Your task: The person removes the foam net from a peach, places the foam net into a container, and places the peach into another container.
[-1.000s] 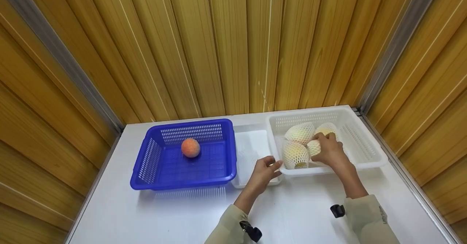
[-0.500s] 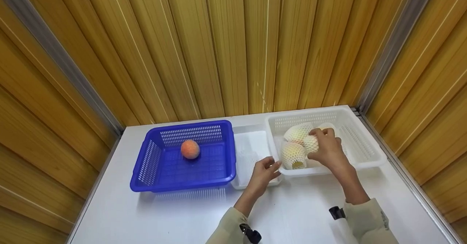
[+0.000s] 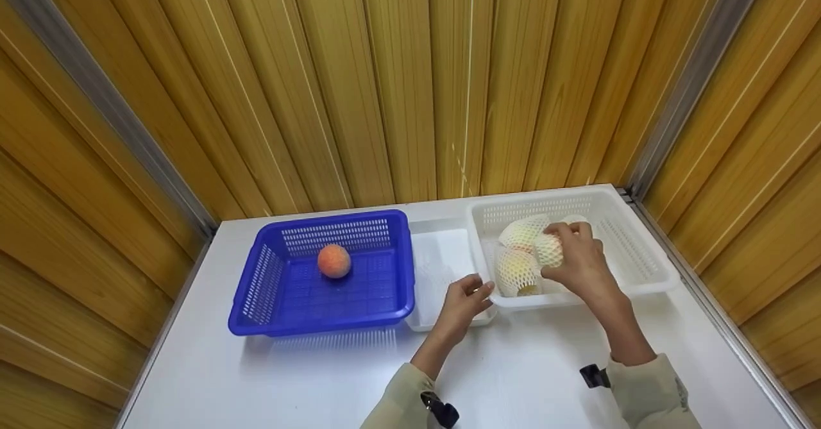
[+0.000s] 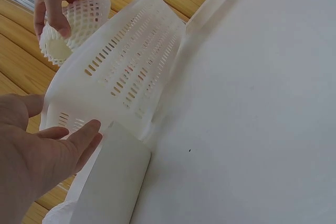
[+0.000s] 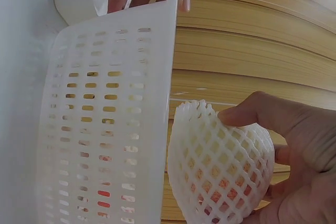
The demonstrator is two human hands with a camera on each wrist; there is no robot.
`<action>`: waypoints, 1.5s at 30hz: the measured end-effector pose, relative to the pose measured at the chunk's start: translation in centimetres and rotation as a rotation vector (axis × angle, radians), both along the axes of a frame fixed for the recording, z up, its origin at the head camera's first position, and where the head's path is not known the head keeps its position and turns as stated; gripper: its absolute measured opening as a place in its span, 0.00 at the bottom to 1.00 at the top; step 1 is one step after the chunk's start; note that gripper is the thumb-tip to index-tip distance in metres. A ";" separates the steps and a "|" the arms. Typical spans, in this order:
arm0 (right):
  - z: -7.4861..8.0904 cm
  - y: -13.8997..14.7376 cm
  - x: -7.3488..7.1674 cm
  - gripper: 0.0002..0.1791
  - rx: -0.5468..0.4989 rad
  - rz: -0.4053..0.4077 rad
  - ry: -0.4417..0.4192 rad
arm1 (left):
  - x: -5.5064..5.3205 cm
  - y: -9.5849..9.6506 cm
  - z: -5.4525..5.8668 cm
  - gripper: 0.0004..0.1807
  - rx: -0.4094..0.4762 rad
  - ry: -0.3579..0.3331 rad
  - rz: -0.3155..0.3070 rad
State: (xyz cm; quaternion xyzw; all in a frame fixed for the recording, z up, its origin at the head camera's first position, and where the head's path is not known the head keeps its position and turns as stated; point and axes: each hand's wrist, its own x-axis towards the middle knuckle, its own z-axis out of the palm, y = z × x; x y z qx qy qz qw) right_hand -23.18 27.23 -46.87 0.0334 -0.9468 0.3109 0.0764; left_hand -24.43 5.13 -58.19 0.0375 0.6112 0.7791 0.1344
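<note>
Fruit, rounded and pale with reddish patches, in a white foam mesh sleeve (image 5: pixel 220 166), is being grasped by the right hand (image 3: pixel 577 256). It is showing beside the inner wall of the rectangular white plastic basket (image 3: pixel 641 290); whether it is touching the base cannot be told. Good handling is probably calling for spread fingers and light, even pressure, since mesh may be slipping over tender flesh. The left hand (image 3: pixel 460 307) is lying relaxed at the basket's near-left corner, visibly grasping nothing. A second mesh-sleeved fruit farther back (image 3: pixel 523 231) and a third nearer the front (image 3: pixel 517 269) are crowding the held one's left side. A shallow white tray (image 3: pixel 442 249) is lying between this basket and a rectangular blue plastic basket (image 3: pixel 365 294), which is containing an unwrapped orange-pink round fruit (image 3: pixel 334 261); the white basket's raised wall is obstructing any low leftward path
</note>
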 end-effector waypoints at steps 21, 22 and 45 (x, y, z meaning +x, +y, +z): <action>0.0 -2.0 2.1 0.36 -0.017 0.017 0.071 | 0.2 -0.2 0.6 0.16 -0.219 0.094 0.053; 0.0 -2.1 2.2 0.37 -0.016 0.018 0.073 | 0.3 -0.3 0.6 0.16 -0.238 0.113 0.059; -0.2 -5.2 4.3 0.35 -0.021 0.095 0.187 | 2.9 -2.6 2.7 0.19 -0.415 0.443 0.084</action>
